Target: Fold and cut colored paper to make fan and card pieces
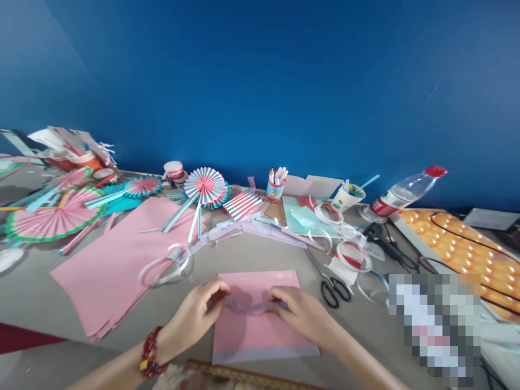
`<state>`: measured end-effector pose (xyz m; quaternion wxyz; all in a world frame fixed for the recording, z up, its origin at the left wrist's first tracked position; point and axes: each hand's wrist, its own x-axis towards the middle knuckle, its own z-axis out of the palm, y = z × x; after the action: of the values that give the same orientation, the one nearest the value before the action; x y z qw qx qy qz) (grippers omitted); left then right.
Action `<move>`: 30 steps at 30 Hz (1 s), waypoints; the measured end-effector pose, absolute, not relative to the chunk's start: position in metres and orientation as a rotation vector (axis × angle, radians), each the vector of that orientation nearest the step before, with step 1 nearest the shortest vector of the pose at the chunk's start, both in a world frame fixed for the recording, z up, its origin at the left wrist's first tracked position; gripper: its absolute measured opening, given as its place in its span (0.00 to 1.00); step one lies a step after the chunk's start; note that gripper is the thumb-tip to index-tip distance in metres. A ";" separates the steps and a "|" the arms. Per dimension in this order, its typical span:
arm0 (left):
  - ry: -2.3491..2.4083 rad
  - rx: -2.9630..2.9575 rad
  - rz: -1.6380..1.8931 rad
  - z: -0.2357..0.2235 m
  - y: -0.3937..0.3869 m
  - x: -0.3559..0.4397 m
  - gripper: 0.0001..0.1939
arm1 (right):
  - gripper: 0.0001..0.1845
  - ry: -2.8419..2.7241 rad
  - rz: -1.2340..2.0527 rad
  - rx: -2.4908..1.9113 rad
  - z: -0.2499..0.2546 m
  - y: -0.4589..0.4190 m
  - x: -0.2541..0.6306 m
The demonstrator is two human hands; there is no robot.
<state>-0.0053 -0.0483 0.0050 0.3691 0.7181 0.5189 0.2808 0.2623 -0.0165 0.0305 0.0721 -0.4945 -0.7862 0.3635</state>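
Observation:
A pink paper sheet [260, 338] with a purple strip along its near edge lies in front of me. Over its upper half, a thin purple paper strip [254, 307] stretches between my two hands. My left hand [205, 303] pinches the strip's left end, its fingertips close together. The right end is pinched by my right hand [298, 311], with a bit of purple showing past the fingers. Whether the strip touches the sheet I cannot tell. Black-handled scissors [333, 290] lie to the right of the sheet.
Large pink sheets [109, 260] and a white paper loop [164, 265] lie on the left. Folded paper fans [203, 187], a pencil cup [276, 187] and purple strips [276, 233] stand or lie behind. Tape rolls [353, 255], a plastic bottle [402, 195] and a glue gun [385, 244] are on the right.

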 end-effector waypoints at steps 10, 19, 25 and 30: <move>1.284 1.958 0.634 0.008 -0.043 0.006 0.06 | 0.08 -2.472 1.077 -1.646 0.038 -0.039 0.278; 1.373 1.920 0.644 0.017 -0.036 -0.005 0.06 | 0.07 -2.290 1.064 -1.530 0.040 -0.012 0.277; 1.372 1.883 0.627 0.022 -0.023 -0.012 0.06 | 0.06 -2.287 1.015 -1.481 0.037 0.002 0.271; 1.414 1.888 0.635 0.021 -0.023 -0.013 0.06 | 0.08 -2.303 0.894 -1.434 0.034 0.001 0.269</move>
<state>-0.0130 -0.0233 0.0207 0.3424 0.7261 0.5439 0.2442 0.2685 0.0015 0.0335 0.1419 -0.4969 -0.7981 0.3098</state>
